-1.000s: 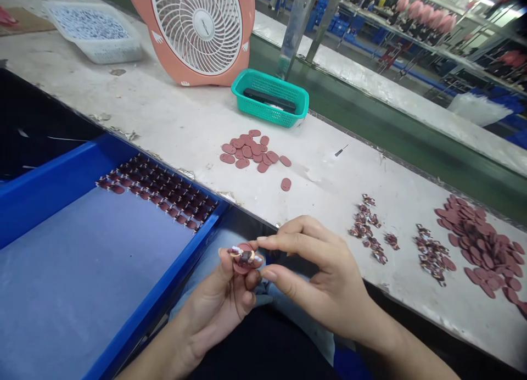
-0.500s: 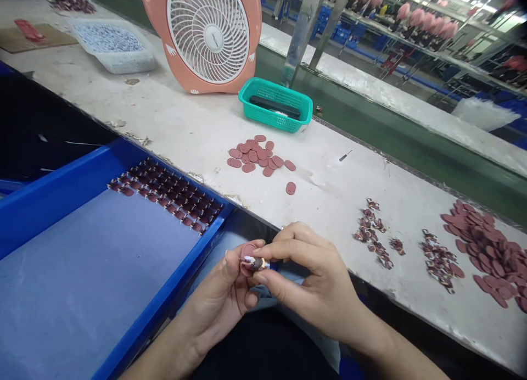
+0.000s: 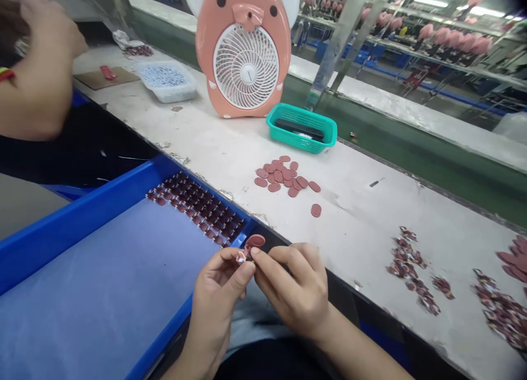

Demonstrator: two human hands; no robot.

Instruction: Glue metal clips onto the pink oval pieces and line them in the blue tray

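My left hand (image 3: 218,297) and my right hand (image 3: 294,292) meet just over the near edge of the white table (image 3: 362,226). Together their fingertips pinch a small dark-red oval piece (image 3: 254,241) with a tiny metal part on it. Both hands are closed around it. Directly to the left lies a blue tray (image 3: 82,232) with rows of finished dark-red pieces (image 3: 197,207) along its far side.
A loose heap of red ovals (image 3: 284,177) lies mid-table, small clusters of metal parts (image 3: 411,270) to the right. A teal basket (image 3: 302,128) and a pink fan (image 3: 244,56) stand behind. Another person's arm (image 3: 37,78) is at the far left, near a white bin (image 3: 167,80).
The view has swung up and left, bringing the fan's top and another person's arm into sight. My hands stay together on the piece, the oval now held more upright.
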